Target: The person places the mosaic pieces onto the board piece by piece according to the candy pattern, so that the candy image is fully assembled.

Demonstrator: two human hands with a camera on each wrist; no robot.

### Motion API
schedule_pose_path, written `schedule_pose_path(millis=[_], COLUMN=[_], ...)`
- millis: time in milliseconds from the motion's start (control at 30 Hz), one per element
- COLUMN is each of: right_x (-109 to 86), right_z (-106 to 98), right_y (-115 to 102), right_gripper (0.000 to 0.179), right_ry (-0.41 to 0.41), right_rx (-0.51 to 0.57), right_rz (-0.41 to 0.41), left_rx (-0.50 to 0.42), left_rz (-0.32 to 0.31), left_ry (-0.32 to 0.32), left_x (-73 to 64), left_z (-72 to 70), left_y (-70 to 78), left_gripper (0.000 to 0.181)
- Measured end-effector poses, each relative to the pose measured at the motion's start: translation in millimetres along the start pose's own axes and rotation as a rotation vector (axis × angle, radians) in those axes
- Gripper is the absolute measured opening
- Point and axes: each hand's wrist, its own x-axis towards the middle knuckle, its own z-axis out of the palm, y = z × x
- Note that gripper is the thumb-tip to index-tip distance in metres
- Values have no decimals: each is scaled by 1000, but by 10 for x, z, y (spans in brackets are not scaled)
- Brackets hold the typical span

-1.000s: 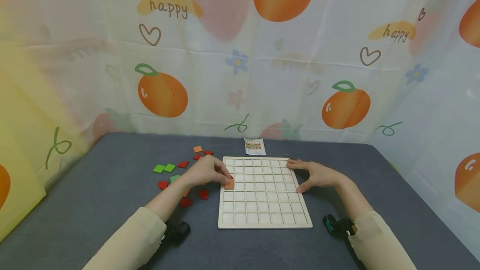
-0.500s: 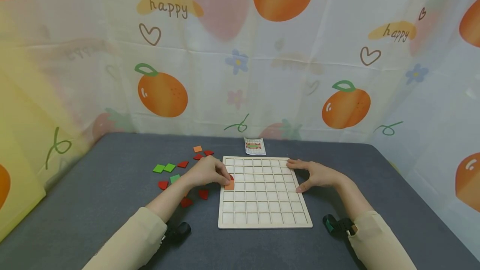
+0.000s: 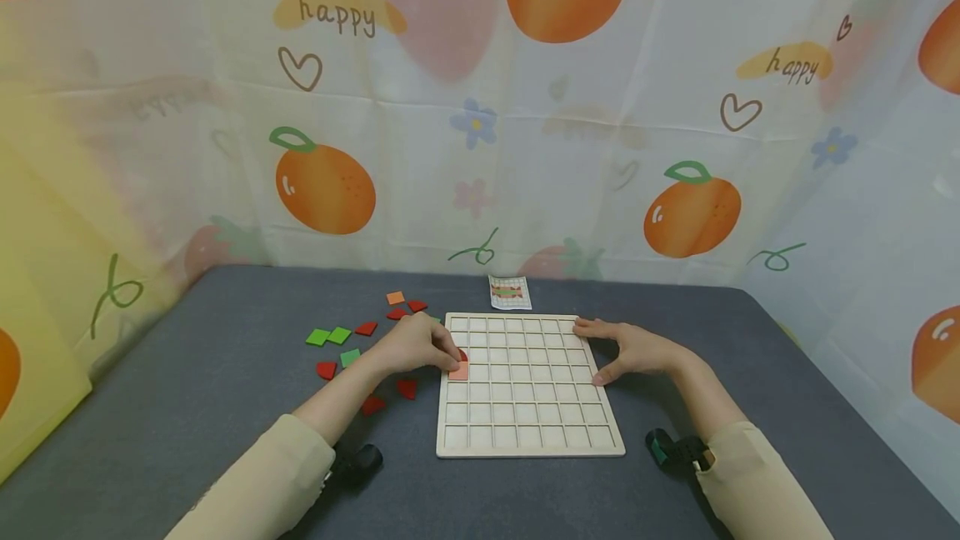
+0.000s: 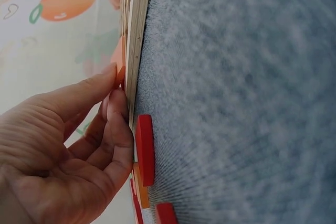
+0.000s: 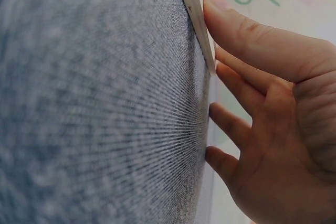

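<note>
A pale wooden grid board (image 3: 531, 416) lies flat on the table. At its left edge, my left hand (image 3: 416, 347) pinches an orange square tile (image 3: 458, 371) over a cell in the outermost column. In the left wrist view the thumb lies against this orange tile (image 4: 120, 59), which looks tilted; the other fingers are curled below it. Just beyond the tile, a red piece (image 3: 462, 355) shows partly behind the fingertips. My right hand (image 3: 637, 350) rests on the board's right edge, thumb and fingers spread. The right wrist view shows the thumb (image 5: 252, 40) touching the board's rim.
Left of the board lie several loose tiles: red ones such as a red piece (image 3: 407, 389), green diamonds (image 3: 339, 336), a green square (image 3: 350, 357) and an orange square (image 3: 395, 298). A small printed pattern card (image 3: 510, 293) lies behind the board. A patterned curtain (image 3: 480, 182) hangs behind the table.
The orange tile has shifted very slightly toward me and its face looks lighter, as its tilt changes. More of the red piece shows beside the left fingertips. The right hand stays put.
</note>
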Motion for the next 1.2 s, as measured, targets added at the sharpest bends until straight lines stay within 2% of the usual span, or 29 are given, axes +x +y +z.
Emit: schedule_pose_path(millis=[333,467,567,700,833,1200], right_x=[3,0,-1,2,4,-3], right_z=[12,10,7,6,1,5], right_y=[21,9,-2,2,5,-16], right_gripper=[93,93,94,94,93,93], right_ry=[-3,0,1,0,-2,-1], right_rx=[-9,-7,-5,-5,-5,-8], right_rz=[0,-5,-7,-5,-5,4], left_rx=[-5,-17,-37,-86,-112,-111], left_rz=[2,20,11,-9,7,37], left_ry=[13,22,8,-58,-145,-289], left_x=[-19,-39,-76,-155,-229,-367], left_z=[-26,-111,-195,-292,-364,-442], left_y=[20,-5,-54,-149,-231,-353], left_gripper=[4,4,6,13,20,26])
